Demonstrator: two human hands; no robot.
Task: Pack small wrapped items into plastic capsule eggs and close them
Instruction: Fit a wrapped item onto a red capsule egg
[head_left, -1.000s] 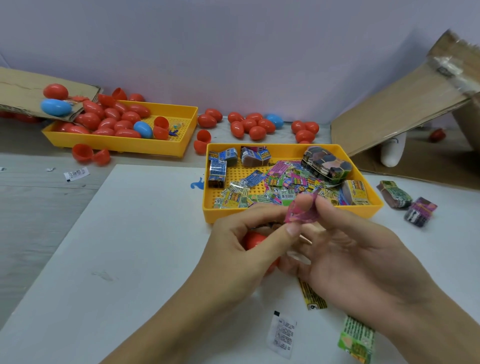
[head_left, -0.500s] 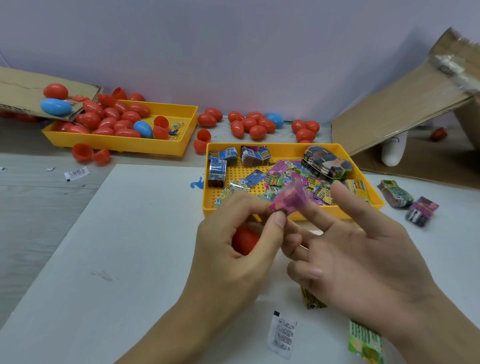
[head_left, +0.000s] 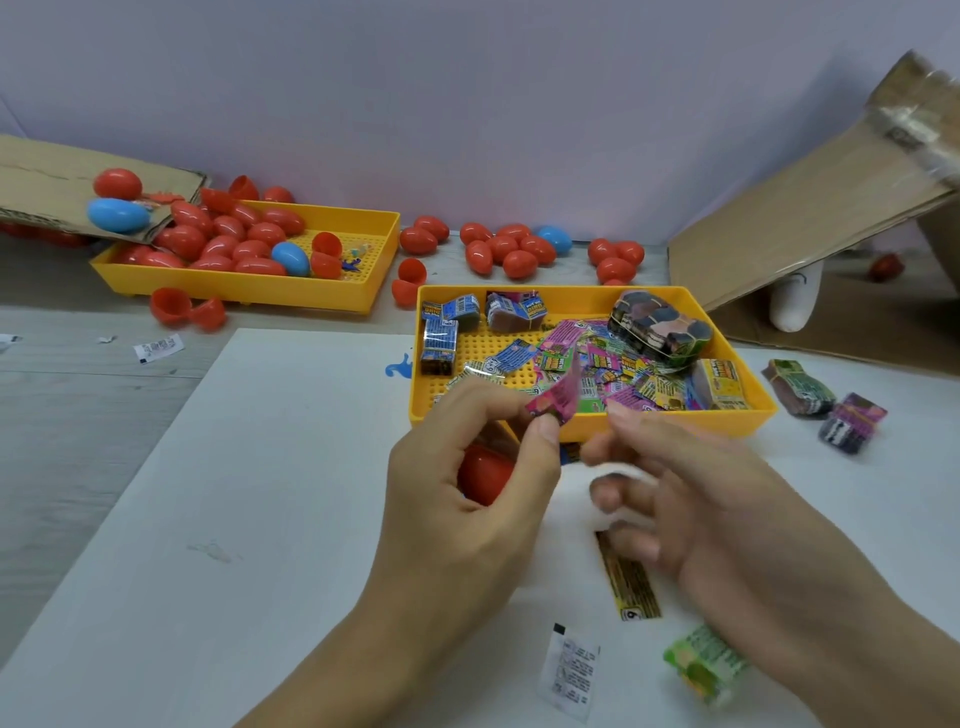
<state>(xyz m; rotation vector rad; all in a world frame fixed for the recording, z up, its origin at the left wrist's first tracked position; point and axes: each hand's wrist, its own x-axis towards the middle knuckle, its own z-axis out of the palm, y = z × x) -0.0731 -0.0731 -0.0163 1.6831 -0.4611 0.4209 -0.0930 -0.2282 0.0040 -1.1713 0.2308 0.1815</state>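
One pink wrapped item (head_left: 555, 397) is pinched betw. thumb and forefinger of the left hand (head_left: 467, 499), held up in front of the near wall of the yellow tray (head_left: 675, 423). Same hand's lower fingers curl round a red capsule egg half (head_left: 484, 474), tucked in the palm just below the pink item; whether it's open side up, can't tell. So left grip is closed on both: wrapper at the fingertips, egg underneath.

Right hand (head_left: 691, 499) is blurred, just right of the pink item and not touching it; its fingers are loose and slightly bent, holding nothing, grip open. Forefinger tip sits near the wrapper's right edge, small gap betw. them.

Yellow tray behind the hands holds a heap of small printed packets, blue boxes at its left end, a dark bundled stack (head_left: 658, 330) at its right. Two more bundles (head_left: 826, 402) lie on the white surface (head_left: 234, 493) right of the tray. On the surface near the wrists: a yellow-black strip (head_left: 628, 584), a white sachet (head_left: 570, 670), a green packet (head_left: 704, 662), blurred.

Farther back-left, second yellow tray (head_left: 270, 286) full of red eggs w. a blue egg (head_left: 291, 258); more closed eggs (head_left: 511, 249) loose by the wall, open red halves (head_left: 187, 312) in front of that tray. Cardboard flap (head_left: 810, 208) leans at right.
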